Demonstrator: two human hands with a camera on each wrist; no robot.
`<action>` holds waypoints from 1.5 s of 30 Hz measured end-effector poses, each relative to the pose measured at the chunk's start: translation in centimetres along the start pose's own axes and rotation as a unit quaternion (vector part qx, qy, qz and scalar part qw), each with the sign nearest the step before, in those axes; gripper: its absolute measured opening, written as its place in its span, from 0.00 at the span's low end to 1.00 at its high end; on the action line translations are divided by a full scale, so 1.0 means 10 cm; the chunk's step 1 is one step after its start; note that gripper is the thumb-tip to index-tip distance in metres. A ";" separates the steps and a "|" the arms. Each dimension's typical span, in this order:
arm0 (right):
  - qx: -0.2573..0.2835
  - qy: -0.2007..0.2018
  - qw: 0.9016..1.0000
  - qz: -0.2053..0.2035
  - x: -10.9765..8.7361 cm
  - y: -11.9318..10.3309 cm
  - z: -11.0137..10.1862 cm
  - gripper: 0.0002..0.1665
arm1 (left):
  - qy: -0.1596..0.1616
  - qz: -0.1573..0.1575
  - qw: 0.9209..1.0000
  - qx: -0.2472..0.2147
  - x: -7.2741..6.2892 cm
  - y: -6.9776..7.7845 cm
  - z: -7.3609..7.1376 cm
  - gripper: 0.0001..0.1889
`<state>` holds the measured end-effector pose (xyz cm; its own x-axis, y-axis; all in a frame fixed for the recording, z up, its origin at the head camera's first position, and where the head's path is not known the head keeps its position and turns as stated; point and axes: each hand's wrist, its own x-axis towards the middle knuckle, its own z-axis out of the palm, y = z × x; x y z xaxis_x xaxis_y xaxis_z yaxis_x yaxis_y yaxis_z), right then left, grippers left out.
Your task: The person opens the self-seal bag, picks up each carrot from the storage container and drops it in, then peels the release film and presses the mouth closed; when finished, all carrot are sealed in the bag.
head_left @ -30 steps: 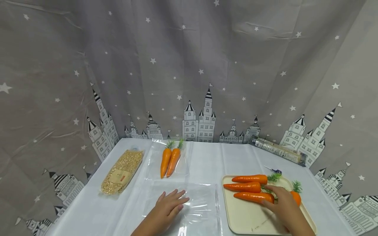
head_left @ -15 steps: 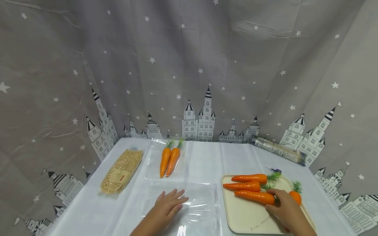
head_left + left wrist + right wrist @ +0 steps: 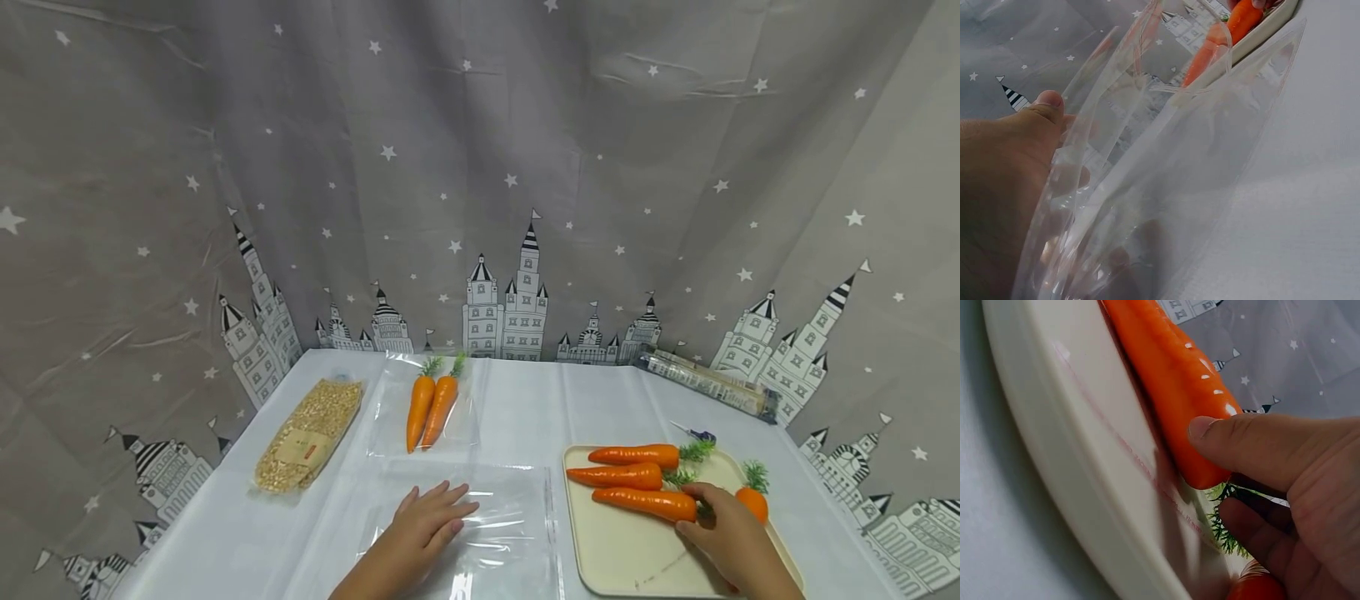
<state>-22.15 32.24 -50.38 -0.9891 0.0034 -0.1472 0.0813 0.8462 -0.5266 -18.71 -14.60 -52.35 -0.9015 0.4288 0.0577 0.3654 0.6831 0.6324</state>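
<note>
My left hand lies with spread fingers on a clear plastic bag flat on the table. In the left wrist view, fingers show through the clear plastic. At the right, my right hand grips the thick end of the nearest carrot in a cream tray. Its thumb presses on the orange side, and the other fingers are curled by the green leaves. Two more carrots lie just beyond, the farthest one and the middle one.
Another carrot sits at the tray's right side. Farther back, two carrots lie in a clear bag. A pack of grain is on the left. A long wrapped pack and a small dark-handled tool lie back right.
My right hand has drawn back slightly to the thick end of the nearest carrot, its fingers closing there. That carrot has shifted a little. My left hand stays in place.
</note>
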 end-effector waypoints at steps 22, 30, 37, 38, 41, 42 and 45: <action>0.019 0.027 0.999 -0.004 -0.09 0.00 0.00 0.44 | 0.024 0.029 0.999 0.010 0.01 -0.02 0.03 0.21; 0.030 0.029 0.999 -0.005 -0.09 -0.02 0.01 0.43 | 0.039 0.036 0.998 0.019 -0.01 -0.02 0.03 0.20; 0.034 0.036 0.999 -0.016 -0.11 -0.04 0.03 0.42 | 0.037 0.036 0.999 0.015 0.00 -0.01 0.03 0.20; 0.034 0.038 0.998 -0.020 -0.11 -0.05 0.03 0.41 | 0.036 0.035 0.999 0.016 0.00 -0.01 0.03 0.20; 0.036 0.043 0.998 -0.036 -0.14 -0.08 0.03 0.39 | 0.036 0.036 0.999 0.016 0.00 0.00 0.03 0.20; 0.037 0.044 0.997 -0.041 -0.15 -0.10 0.02 0.39 | 0.035 0.036 0.999 0.016 0.00 0.00 0.03 0.20; 0.043 0.043 0.997 -0.054 -0.17 -0.15 0.01 0.38 | 0.031 0.032 0.999 0.014 0.00 0.00 0.02 0.20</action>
<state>-20.53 30.93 -49.44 -0.9992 -0.0367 -0.0151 -0.0201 0.7949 -0.6065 -18.63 -14.43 -52.51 -0.8883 0.4354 0.1463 0.4288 0.6719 0.6039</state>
